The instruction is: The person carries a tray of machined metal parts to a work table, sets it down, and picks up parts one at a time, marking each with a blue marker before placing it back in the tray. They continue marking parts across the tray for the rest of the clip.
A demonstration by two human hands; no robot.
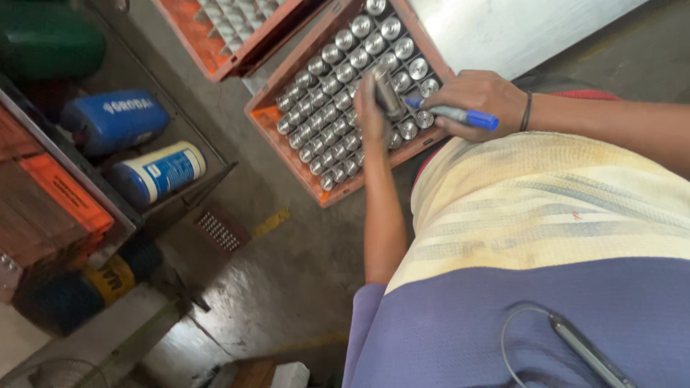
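My left hand (pixel 371 109) grips one metal cylinder (pixel 389 93) over the near right part of the orange crate (pixel 287 154). My right hand (pixel 480 100) is closed on a blue marker (pixel 453 113). I should hold the cylinder steady, with the marker tip close to it.

Stained concrete floor (pixel 287 266) (yellow-marked) beside metal shelving (pixel 86 179).
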